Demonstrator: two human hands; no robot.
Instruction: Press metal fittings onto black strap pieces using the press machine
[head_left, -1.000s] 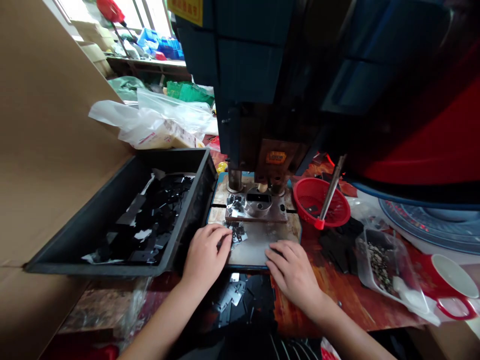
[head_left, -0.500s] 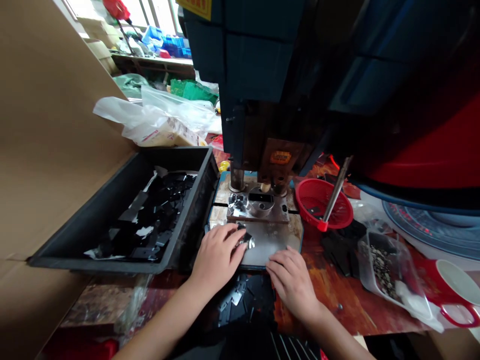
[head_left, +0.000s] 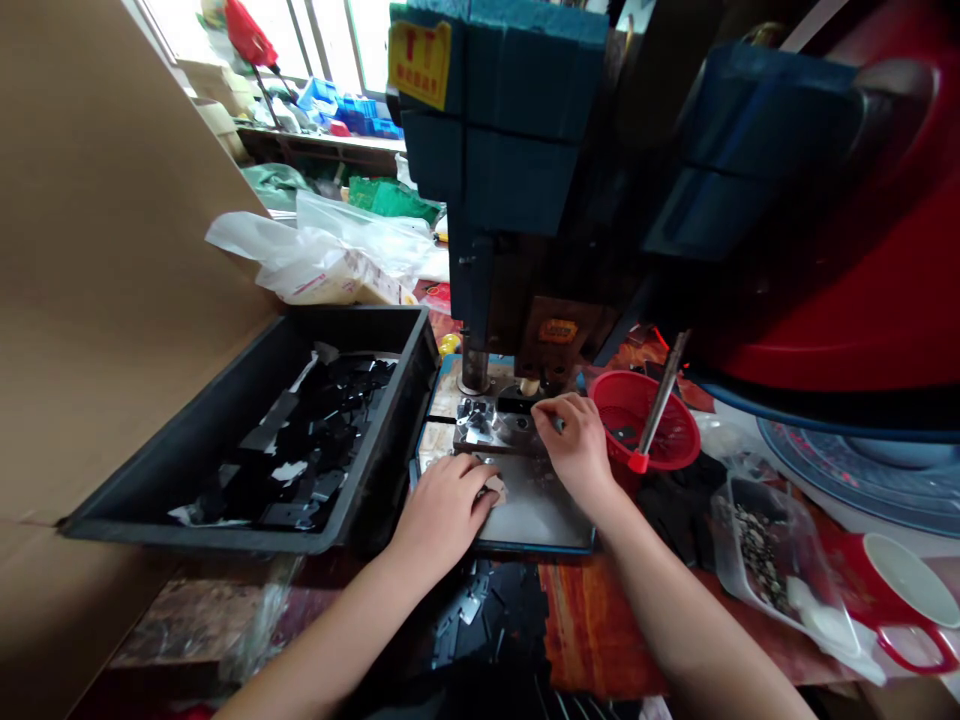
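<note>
My left hand (head_left: 444, 503) rests at the left of the smooth metal plate on the press bed. Its thumb and fingers are closed on a small shiny metal piece (head_left: 493, 487), partly hidden by the fingers. My right hand (head_left: 576, 440) is over the right end of the metal die block (head_left: 487, 432), fingertips pinched together; whether anything is between them is hidden. On the die's left part lie small shiny metal bits (head_left: 474, 412). Above it stands the blue press (head_left: 517, 170), its brown ram (head_left: 551, 335) over the die.
Left of the press is a black tray (head_left: 360, 470) with dark flat pieces. On the right stand a red basket (head_left: 690, 455), a metal lever (head_left: 664, 400), a clear tub (head_left: 724, 540) of small parts and a red mug (head_left: 862, 575). Dark scraps (head_left: 480, 610) lie in front.
My right hand has moved up and forward from the plate's front right edge to the die. My left hand keeps hold of the metal piece. The view has tilted slightly upward.
</note>
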